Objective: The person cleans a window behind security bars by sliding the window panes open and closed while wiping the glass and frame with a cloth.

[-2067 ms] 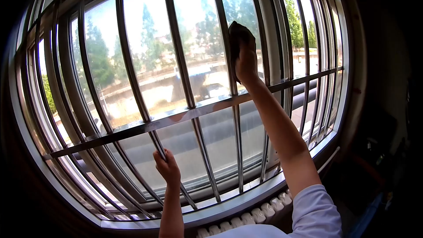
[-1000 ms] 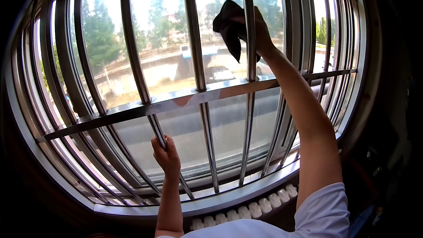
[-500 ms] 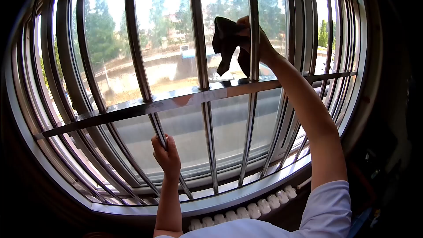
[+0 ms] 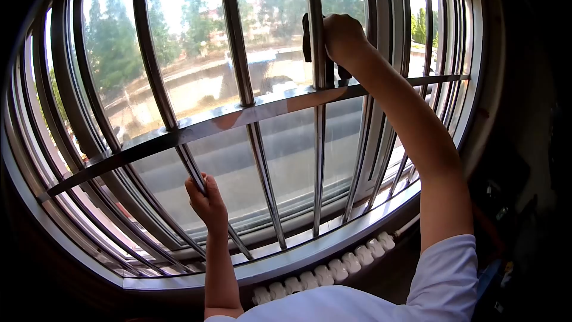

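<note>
My left hand (image 4: 207, 200) is wrapped round a vertical metal bar (image 4: 189, 162) below the flat crossbar (image 4: 262, 112). Above the crossbar, my right hand (image 4: 343, 34) is closed on a dark cloth (image 4: 307, 39) at another upright bar (image 4: 313, 0). Part of the cloth shows to the left of that bar and a bit hangs under the hand; the rest is hidden by the hand and bar. Behind the bars stands the window glass (image 4: 271, 30).
A pale radiator (image 4: 325, 274) runs below the window sill (image 4: 286, 257). More upright bars curve round to both sides. Dark items lie in shadow at the lower right. Trees and a road show outside.
The cloth, earlier spread out left of the bar, is now mostly hidden at the bar behind my right hand. The view has shifted, while my left hand keeps its hold on the same bar.
</note>
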### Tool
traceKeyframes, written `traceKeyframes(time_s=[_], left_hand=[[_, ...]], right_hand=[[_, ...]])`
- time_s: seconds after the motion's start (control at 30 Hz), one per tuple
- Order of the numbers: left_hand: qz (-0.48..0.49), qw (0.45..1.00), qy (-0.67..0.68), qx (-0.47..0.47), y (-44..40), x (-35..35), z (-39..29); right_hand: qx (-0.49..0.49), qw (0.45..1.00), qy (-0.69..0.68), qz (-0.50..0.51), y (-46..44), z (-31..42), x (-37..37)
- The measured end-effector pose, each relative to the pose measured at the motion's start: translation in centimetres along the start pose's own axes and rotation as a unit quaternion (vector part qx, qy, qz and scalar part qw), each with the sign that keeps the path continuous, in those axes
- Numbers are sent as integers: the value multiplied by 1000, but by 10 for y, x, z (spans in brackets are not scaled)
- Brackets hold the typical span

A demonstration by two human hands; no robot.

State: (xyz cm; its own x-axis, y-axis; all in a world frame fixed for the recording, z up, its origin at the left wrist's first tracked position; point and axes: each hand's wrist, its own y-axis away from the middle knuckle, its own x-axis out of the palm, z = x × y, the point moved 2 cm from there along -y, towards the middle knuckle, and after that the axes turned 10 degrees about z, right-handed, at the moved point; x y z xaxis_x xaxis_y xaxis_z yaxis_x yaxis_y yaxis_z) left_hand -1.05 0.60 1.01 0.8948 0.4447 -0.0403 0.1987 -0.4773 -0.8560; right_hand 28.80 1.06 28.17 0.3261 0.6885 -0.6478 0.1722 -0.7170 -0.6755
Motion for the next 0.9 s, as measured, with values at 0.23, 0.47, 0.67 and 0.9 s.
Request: traceKeyframes(time_s=[0.23,0.47,0.67,0.9], left_hand=[[-14,1000,-17,3,1,2,2],[-12,1000,-13,20,0,2,1],[-4,1000,8,-5,3,4,6],[-22,1000,-6,-7,3,4,5]], right_hand=[[-43,998,-22,48,10,-25,15],[-45,997,-31,-53,17,-22,32],[12,942,-154,-298,112,-19,2],[138,893,-283,-322,240,51,104]])
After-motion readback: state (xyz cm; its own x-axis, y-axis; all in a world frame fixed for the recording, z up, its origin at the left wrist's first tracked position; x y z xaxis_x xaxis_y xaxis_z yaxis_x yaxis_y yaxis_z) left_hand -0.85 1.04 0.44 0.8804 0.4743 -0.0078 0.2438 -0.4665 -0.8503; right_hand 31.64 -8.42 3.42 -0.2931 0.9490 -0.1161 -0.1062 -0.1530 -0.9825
